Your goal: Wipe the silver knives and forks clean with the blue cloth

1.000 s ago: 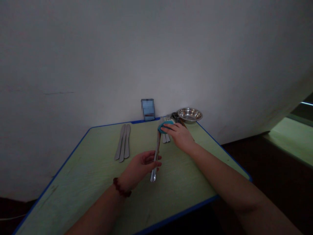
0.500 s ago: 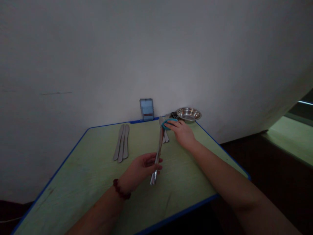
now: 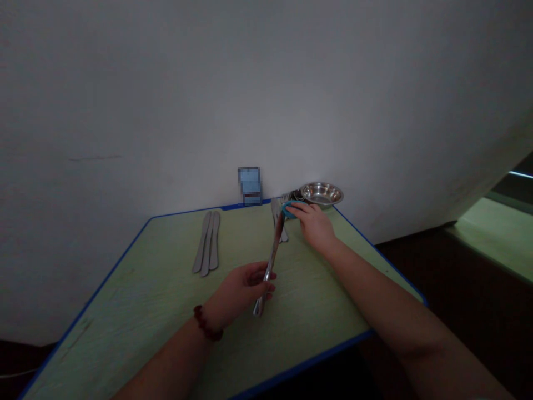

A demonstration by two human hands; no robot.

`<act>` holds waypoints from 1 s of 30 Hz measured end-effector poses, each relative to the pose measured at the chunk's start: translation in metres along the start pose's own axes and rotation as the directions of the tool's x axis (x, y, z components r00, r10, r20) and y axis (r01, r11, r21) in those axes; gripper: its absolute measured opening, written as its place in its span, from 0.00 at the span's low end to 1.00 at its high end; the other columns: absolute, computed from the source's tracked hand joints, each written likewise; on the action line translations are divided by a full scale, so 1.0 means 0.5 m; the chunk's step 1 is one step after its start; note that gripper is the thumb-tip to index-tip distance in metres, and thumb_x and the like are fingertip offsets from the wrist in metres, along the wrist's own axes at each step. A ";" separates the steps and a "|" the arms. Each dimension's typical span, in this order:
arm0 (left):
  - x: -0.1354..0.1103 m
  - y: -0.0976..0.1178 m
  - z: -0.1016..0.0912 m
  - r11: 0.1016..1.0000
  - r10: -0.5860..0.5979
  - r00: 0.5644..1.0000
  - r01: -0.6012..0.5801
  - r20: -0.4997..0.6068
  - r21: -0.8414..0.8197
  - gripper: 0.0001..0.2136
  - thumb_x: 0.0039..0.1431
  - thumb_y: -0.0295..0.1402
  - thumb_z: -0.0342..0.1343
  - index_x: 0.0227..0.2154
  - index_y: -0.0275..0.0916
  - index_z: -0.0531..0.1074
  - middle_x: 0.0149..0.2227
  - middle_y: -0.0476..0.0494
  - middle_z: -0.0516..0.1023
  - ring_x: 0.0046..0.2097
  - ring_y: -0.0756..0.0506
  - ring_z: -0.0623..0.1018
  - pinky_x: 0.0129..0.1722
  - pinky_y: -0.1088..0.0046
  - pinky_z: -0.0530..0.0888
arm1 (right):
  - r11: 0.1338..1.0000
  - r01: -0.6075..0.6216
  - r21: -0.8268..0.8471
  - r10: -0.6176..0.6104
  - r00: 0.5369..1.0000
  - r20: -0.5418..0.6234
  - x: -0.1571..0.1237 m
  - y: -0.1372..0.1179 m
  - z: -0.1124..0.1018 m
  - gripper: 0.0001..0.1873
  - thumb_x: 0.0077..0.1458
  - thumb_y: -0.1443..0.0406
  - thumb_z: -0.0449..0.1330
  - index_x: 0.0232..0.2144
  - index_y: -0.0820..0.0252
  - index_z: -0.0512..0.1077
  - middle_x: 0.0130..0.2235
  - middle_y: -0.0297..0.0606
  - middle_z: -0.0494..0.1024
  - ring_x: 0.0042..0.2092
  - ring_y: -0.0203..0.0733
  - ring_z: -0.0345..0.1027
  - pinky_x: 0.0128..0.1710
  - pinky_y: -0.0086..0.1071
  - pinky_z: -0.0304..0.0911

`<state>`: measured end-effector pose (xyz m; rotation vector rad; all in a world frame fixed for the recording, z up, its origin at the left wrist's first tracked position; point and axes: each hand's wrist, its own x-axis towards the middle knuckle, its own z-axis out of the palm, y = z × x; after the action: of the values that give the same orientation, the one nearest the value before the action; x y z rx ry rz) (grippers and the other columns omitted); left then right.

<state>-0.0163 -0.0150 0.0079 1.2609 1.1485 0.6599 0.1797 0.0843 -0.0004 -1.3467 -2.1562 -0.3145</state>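
My left hand [image 3: 250, 283] is closed around the near part of a long, shiny metal utensil [image 3: 273, 250], which slants up and away over the table. Its far end goes behind a blue pad [image 3: 293, 209], so I cannot make out its kind. Fingers of my right hand [image 3: 314, 225] press on this pad, a sponge or folded cloth, against the utensil's far end. Behind the utensil lie a few flat metal pieces of cutlery [image 3: 284, 233], partly covered. Left of my hands, three table knives [image 3: 208, 244] lie side by side.
A steel bowl [image 3: 322, 194] stands at the table's back right corner, beside several forks [image 3: 286, 196] and dark items. A blurred-out screen device [image 3: 250, 186] leans on the wall [image 3: 266, 100]. Blue edging rims the pale green table [image 3: 141, 294].
The utensil's far end has shifted slightly to the right, and the blue pad with my right hand has moved right with it. The left hand keeps its grip nearly in place.
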 end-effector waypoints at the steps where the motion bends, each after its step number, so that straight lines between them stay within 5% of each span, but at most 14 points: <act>1: 0.000 -0.001 -0.001 1.000 0.000 1.000 0.000 -0.003 0.006 0.12 0.40 0.29 0.56 0.32 0.36 0.70 0.32 0.46 0.74 0.25 0.53 0.70 0.28 0.75 0.68 | 1.000 -0.003 -0.003 0.003 1.000 -0.005 0.000 0.000 -0.001 0.27 0.48 0.77 0.45 0.48 0.50 0.61 0.49 0.29 0.65 0.42 0.41 0.56 0.41 0.36 0.57; 8: 0.000 -0.006 -0.002 0.999 0.012 1.000 -0.012 0.001 0.052 0.12 0.39 0.28 0.56 0.32 0.38 0.71 0.33 0.46 0.75 0.27 0.51 0.72 0.29 0.75 0.68 | 0.998 0.010 -0.068 -0.008 0.999 0.031 0.002 -0.007 -0.011 0.25 0.50 0.75 0.46 0.49 0.48 0.60 0.50 0.31 0.64 0.42 0.41 0.56 0.41 0.37 0.56; 30: 0.000 -0.004 0.001 0.986 -0.055 0.999 0.053 -0.003 -0.161 0.15 0.38 0.28 0.58 0.34 0.36 0.69 0.36 0.46 0.74 0.27 0.53 0.72 0.30 0.75 0.69 | 0.992 0.114 -0.056 -0.111 0.992 0.053 -0.006 -0.038 -0.012 0.23 0.51 0.73 0.44 0.49 0.50 0.60 0.51 0.29 0.63 0.42 0.41 0.56 0.41 0.36 0.56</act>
<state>-0.0164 -0.0155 0.0060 1.0881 1.1088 0.7029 0.1660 0.0702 0.0046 -1.2798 -2.2860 -0.3951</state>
